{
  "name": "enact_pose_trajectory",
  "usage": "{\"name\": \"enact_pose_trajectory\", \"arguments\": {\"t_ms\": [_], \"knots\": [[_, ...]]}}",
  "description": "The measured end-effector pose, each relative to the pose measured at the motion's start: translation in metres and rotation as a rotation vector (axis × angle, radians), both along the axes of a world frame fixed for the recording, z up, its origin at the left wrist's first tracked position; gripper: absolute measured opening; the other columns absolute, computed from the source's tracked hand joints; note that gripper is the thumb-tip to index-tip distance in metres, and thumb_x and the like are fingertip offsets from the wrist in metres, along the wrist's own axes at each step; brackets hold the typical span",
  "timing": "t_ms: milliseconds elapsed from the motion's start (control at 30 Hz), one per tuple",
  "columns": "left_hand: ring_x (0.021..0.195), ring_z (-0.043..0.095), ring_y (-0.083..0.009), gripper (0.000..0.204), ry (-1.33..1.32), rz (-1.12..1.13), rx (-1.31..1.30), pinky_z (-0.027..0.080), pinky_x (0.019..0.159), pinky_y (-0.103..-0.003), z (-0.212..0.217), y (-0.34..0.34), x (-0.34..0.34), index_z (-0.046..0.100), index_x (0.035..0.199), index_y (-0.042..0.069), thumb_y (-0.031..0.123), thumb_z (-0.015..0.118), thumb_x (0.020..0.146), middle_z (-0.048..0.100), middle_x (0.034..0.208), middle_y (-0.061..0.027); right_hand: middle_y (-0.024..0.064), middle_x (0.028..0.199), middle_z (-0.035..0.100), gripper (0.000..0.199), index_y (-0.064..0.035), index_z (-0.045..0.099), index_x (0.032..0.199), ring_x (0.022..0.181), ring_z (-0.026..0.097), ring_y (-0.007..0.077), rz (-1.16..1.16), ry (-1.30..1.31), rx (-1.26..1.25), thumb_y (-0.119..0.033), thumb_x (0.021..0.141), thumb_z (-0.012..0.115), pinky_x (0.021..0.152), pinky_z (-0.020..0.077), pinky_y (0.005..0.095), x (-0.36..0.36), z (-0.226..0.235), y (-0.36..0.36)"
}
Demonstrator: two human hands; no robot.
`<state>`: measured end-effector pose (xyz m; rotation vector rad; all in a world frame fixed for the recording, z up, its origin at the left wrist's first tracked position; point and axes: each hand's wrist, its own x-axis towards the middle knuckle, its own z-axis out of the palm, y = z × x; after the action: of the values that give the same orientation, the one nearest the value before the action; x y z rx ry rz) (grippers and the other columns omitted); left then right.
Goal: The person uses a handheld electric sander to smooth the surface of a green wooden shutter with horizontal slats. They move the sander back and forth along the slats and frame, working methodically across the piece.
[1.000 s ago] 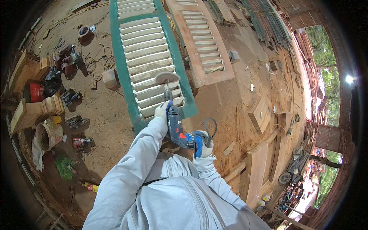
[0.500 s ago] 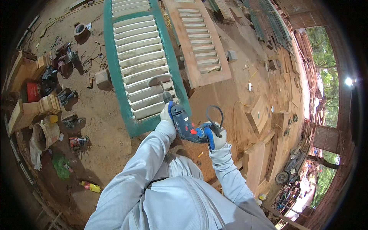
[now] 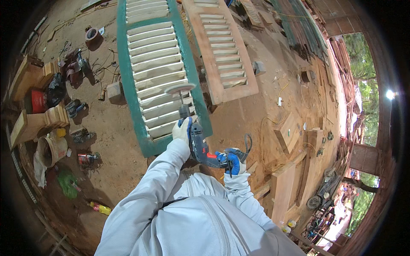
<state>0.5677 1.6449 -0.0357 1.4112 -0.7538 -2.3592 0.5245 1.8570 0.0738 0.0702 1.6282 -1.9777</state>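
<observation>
**Drill and sanding disc drawn back toward the shutter's near end**

Since the earlier frames the blue power drill has come slightly nearer the body, and its sanding disc now hovers over the lower slats of the green-framed shutter, just ahead of the left hand. That gloved left hand is closed around the drill's front, behind the chuck. The right hand, in a blue and white glove, is wrapped shut on the rear grip, with the black cord looping up just beyond it. Whether the disc touches the slats cannot be told.

Right of the disc, a bare wooden shutter lies beside the green one, their long edges close together. The green frame's near end lies directly below the left hand, close to the person's knees.

Well left of the left hand sit a small red and black can, a yellow bottle nearer the body, a green crumpled bag, a pale bucket, and a red container farther out among wooden blocks. Their labels are too small to make out.

Open dirt floor runs along the green shutter's left edge. Right of the right hand, planks and offcuts crowd the ground.
</observation>
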Motion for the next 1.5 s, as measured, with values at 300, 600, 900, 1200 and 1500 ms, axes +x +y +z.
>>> {"name": "enact_pose_trajectory", "arguments": {"t_ms": [300,600,900,1200,1500], "knots": [[0.080,0.063,-0.0146,0.040,-0.116,-0.027,0.108,0.051,0.074,-0.032,-0.061,0.021,0.014,0.067,0.109,0.004,0.037,0.074,0.087,0.069,0.094,-0.0054,0.0178,0.070,0.065,0.025,0.0030,0.057,0.103,0.068,0.067,0.0354,-0.118,-0.251,0.027,-0.010,0.083,0.062,0.088,0.0520,0.0627,-0.028,-0.025,0.007],[0.066,0.064,-0.0168,0.027,-0.023,-0.020,0.162,0.052,0.061,-0.035,-0.045,0.027,-0.011,0.067,0.100,0.012,0.036,0.070,0.088,0.067,0.081,-0.0020,0.0198,0.073,0.066,0.018,-0.0003,0.062,0.102,0.066,0.067,0.0382,-0.041,-0.297,-0.049,-0.007,0.085,0.064,0.082,0.0543,0.0644,-0.077,-0.042,0.027],[0.071,0.063,-0.0147,0.029,0.034,0.072,0.225,0.053,0.066,-0.032,-0.035,0.036,-0.044,0.065,0.106,0.010,0.028,0.074,0.086,0.067,0.086,-0.0018,0.0195,0.072,0.066,0.018,-0.0016,0.059,0.107,0.068,0.068,0.0367,0.069,-0.121,0.020,-0.010,0.090,0.061,0.086,0.0527,0.0629,-0.117,-0.030,0.032],[0.078,0.068,-0.0158,0.019,0.161,0.047,0.272,0.054,0.070,-0.034,-0.029,0.022,-0.015,0.067,0.100,0.012,0.027,0.069,0.090,0.070,0.088,-0.0026,0.0185,0.075,0.066,0.022,-0.0017,0.058,0.110,0.070,0.068,0.0339,0.120,-0.150,0.014,-0.009,0.090,0.060,0.085,0.0534,0.0601,-0.086,-0.007,0.021],[0.071,0.063,-0.0150,0.025,-0.019,-0.177,0.238,0.051,0.068,-0.032,-0.038,-0.006,0.018,0.069,0.099,0.009,0.031,0.070,0.088,0.069,0.084,-0.0031,0.0178,0.071,0.065,0.028,-0.0004,0.057,0.108,0.067,0.066,0.0358,-0.072,-0.196,-0.019,-0.012,0.084,0.065,0.085,0.0528,0.0620,-0.006,-0.022,0.011]]}}
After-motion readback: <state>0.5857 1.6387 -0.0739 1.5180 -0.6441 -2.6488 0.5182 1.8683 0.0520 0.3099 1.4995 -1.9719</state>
